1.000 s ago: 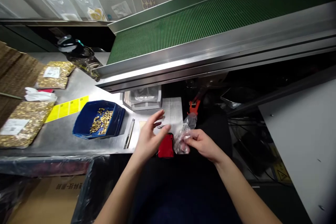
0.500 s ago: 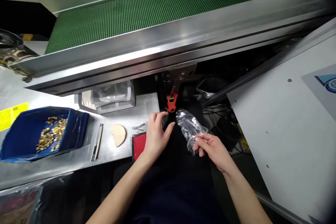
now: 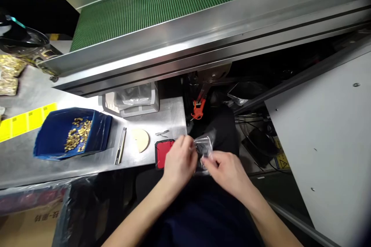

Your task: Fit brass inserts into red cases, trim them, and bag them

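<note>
Working a clear plastic bag (image 3: 206, 143) with both hands here, out over the dark lap (image 3: 225, 129), just off the near right corner of the metal table (image 3: 174, 111). Grasping its left side with the left hand (image 3: 180, 159), fingers curled in tight; hard to see those fingertips, tucked behind the knuckles. Pinching its right side with the right hand (image 3: 228, 169), thumb laid across the film. Looking dark through the plastic; cannot tell whether filled or merely showing the lap beneath.

At the stage, seemingly, of handling the bag between two grips, well clear of the table. Calling, in all likelihood, for a steady pinch on both sides and a light touch, given such thin, slippery-looking film.

Spotting, just beside the left hand, a red-and-black item (image 3: 164, 153) at the table's edge; past that, a small metal tool (image 3: 162, 133), a pale half-round piece (image 3: 141, 139) and two slim tools (image 3: 120, 146) side by side. Farther left, seeing a blue bin (image 3: 101, 131) with gold-coloured pieces (image 3: 78, 135) inside. Up beyond the bag, catching an orange tool (image 3: 198, 109) below the green conveyor belt (image 3: 174, 4).
</note>
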Demonstrator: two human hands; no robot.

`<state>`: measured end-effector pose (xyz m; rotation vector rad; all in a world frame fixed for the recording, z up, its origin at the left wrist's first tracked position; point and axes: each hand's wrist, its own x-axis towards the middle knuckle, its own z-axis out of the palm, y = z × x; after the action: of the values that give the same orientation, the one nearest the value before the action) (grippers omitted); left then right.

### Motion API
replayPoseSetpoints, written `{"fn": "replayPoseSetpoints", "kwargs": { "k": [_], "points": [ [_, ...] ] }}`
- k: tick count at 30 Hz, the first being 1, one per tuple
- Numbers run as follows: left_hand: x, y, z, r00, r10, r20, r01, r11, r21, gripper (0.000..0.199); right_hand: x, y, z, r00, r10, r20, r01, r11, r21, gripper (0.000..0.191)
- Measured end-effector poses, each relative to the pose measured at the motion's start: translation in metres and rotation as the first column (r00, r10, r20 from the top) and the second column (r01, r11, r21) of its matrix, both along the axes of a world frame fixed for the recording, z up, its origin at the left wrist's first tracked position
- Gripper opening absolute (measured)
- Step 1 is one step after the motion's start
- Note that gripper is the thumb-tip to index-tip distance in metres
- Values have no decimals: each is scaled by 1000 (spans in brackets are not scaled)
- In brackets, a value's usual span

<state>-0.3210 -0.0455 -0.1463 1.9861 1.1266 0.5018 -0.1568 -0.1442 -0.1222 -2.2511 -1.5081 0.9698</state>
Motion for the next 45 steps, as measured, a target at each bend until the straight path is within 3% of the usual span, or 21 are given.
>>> {"fn": "replayPoseSetpoints", "kwargs": {
  "k": [1,3,5,6,9,11,13,15,16,18,21,23,27,31,35,38,40,42,43,45],
  "points": [
    [-3,-3,1,1000,-21,7,21,1000,-4,17,-4,-2,1,993,71,-90,-77,995,-61,46],
    [-13,-9,5,997,60,40,-59,998,-31,26,-10,-7,-1,975,128,-182,-164,965,-206,43],
    [-30,-15,9,982,179,58,-177,983,-48,30,-14,-11,-6,990,122,-77,-138,959,-247,28],
    [-40,-20,11,983,177,57,-173,983,-63,29,-18,-12,-9,993,119,10,-114,972,-205,17],
    [-72,-43,12,998,-60,14,61,977,-204,21,-36,-5,-12,988,107,107,-102,993,-55,9],
    [-93,-61,9,994,-107,-5,97,923,-373,19,-48,6,-9,994,109,25,-105,989,-102,26],
    [-117,-75,4,1000,24,1,-19,815,-579,24,-54,16,-6,974,161,-156,-186,969,-162,30],
    [-144,-85,-2,975,222,28,-118,616,-779,33,-51,20,-8,860,254,-442,-352,923,-154,20],
    [-158,-89,-6,946,321,40,-139,516,-845,37,-48,19,-13,765,256,-591,-413,899,-144,35],
    [-185,-96,-14,879,475,47,-161,388,-908,43,-46,13,-29,600,58,-798,-372,903,-214,50],
    [-210,-109,-25,804,593,37,-204,334,-920,50,-64,4,-63,452,-357,-817,-99,891,-444,43],
    [-214,-116,-27,768,640,36,-225,321,-920,51,-87,3,-82,368,-471,-802,-1,862,-507,50],
    [-203,-119,-20,730,680,66,-269,375,-887,52,-121,7,-97,218,-545,-809,138,838,-527,59],
    [-189,-110,-16,785,616,61,-336,507,-794,55,-112,6,-87,204,-526,-826,351,827,-440,54],
    [-161,-90,-15,836,547,35,-421,683,-597,57,-68,-1,-60,338,-478,-811,584,782,-217,43],
    [-130,-69,-12,883,467,36,-416,818,-398,58,-35,-12,-22,610,-414,-676,659,738,143,34],
    [-108,-56,-10,918,392,55,-362,888,-284,57,-23,-22,8,822,-329,-465,519,769,373,28],
    [-89,-45,-7,941,329,81,-306,927,-214,56,-21,-33,34,968,-95,-232,196,866,460,20],
    [-80,-40,-6,946,310,95,-287,937,-198,56,-23,-38,43,991,61,-122,2,887,462,14],
    [-67,-33,-4,949,291,118,-267,947,-181,55,-29,-47,52,950,311,39,-297,853,430,4]
  ]
}}
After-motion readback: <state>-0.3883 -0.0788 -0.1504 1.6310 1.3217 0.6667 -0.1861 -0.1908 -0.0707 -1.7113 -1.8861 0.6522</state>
